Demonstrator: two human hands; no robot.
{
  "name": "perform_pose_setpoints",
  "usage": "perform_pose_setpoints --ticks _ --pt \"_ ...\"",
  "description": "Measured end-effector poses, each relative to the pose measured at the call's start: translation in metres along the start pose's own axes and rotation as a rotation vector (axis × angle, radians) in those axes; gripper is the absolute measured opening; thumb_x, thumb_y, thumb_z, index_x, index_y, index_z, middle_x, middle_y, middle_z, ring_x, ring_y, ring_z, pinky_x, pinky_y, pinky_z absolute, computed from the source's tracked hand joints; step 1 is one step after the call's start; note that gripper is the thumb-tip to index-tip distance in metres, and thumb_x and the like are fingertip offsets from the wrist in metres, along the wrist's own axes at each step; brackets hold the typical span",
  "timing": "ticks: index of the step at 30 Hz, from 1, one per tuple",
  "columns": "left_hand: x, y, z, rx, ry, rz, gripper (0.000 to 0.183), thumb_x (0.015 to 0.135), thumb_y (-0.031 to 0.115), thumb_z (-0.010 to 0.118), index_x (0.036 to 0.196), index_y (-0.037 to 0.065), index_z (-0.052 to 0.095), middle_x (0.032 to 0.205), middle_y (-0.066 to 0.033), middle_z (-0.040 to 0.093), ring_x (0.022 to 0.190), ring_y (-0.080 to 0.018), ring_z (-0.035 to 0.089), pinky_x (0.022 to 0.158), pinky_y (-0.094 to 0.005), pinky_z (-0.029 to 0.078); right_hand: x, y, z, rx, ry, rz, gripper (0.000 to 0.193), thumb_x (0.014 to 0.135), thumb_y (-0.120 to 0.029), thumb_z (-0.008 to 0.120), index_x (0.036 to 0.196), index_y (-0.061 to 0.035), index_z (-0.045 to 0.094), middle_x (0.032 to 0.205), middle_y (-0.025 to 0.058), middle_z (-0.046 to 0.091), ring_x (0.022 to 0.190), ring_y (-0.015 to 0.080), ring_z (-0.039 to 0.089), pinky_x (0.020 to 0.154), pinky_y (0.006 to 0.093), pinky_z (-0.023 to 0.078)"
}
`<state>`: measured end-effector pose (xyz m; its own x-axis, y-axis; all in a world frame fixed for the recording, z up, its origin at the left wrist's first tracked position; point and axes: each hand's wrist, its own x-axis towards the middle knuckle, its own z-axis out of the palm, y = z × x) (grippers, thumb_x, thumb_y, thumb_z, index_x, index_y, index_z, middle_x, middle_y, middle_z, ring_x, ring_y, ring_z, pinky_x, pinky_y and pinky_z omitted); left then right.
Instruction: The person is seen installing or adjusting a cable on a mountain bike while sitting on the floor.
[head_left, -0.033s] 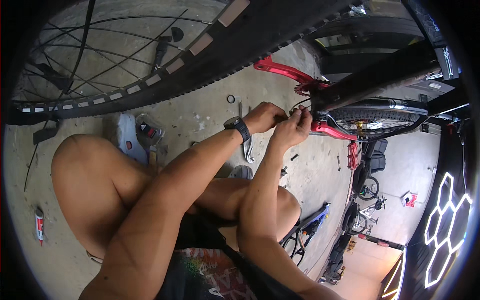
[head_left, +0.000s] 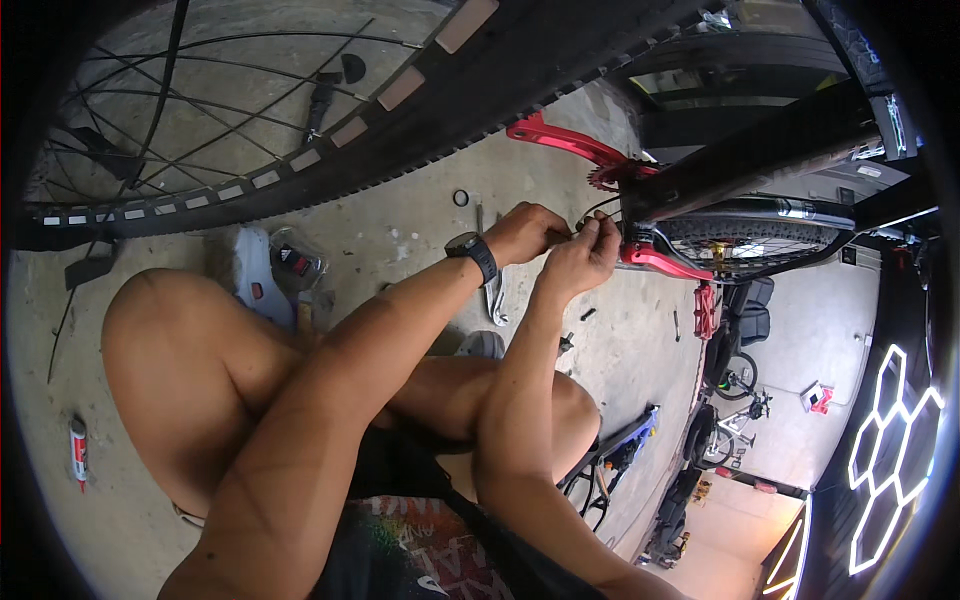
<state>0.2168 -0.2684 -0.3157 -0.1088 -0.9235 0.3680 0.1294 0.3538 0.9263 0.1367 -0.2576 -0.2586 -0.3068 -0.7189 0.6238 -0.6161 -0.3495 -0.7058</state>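
At left, a wheel (head_left: 410,130) is standing. The left hand (head_left: 528,235) is curling its fingers, on what I cannot tell; the right hand (head_left: 583,260) is pinching the cable (head_left: 604,201), which is extending leftward from the frame (head_left: 745,155).

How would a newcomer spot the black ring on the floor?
Find the bicycle tyre sweeping across the top, then look down to the person's black wristwatch. Just above the watch in the picture, the black ring lies on the concrete floor. Unlike the long silver tool to its right, it is a round hoop with floor showing through.
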Motion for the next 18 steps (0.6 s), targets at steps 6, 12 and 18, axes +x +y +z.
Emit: perform_pose_setpoints --ticks 6,12,18 --pt "-0.009 -0.024 -0.008 0.140 0.101 0.011 0.014 0.090 0.014 0.069 0.096 0.004 0.077 0.091 -0.0185 0.074 0.088 -0.0356 0.073 0.078 -0.0426 0.056 -0.013 0.027 0.004 0.189 -0.087 0.060 0.015 0.098 0.002 0.053 0.106 0.0051 0.066 0.097 0.0095 0.067 0.085 0.0174 0.061 0.079 0.0311 0.052" --pt "-0.023 -0.038 -0.027 0.281 0.137 -0.031 0.012 0.090 0.016 0.070 0.091 0.005 0.076 0.088 -0.0183 0.073 0.088 -0.0392 0.070 0.077 -0.0457 0.055 -0.016 0.013 0.010 0.227 -0.112 0.102 0.011 0.099 -0.007 0.062 0.099 0.0043 0.064 0.092 0.0088 0.066 0.084 0.0162 0.061 0.079 0.0299 0.051" --pt "-0.052 -0.072 -0.026 0.348 0.132 -0.159 0.012 0.089 0.016 0.070 0.087 0.004 0.072 0.085 -0.0186 0.071 0.083 -0.0400 0.068 0.076 -0.0475 0.052 -0.014 0.009 0.018 0.269 -0.164 0.076 0.012 0.102 -0.010 0.062 0.095 0.0002 0.062 0.083 0.0058 0.067 0.076 0.0131 0.063 0.070 0.0272 0.049"
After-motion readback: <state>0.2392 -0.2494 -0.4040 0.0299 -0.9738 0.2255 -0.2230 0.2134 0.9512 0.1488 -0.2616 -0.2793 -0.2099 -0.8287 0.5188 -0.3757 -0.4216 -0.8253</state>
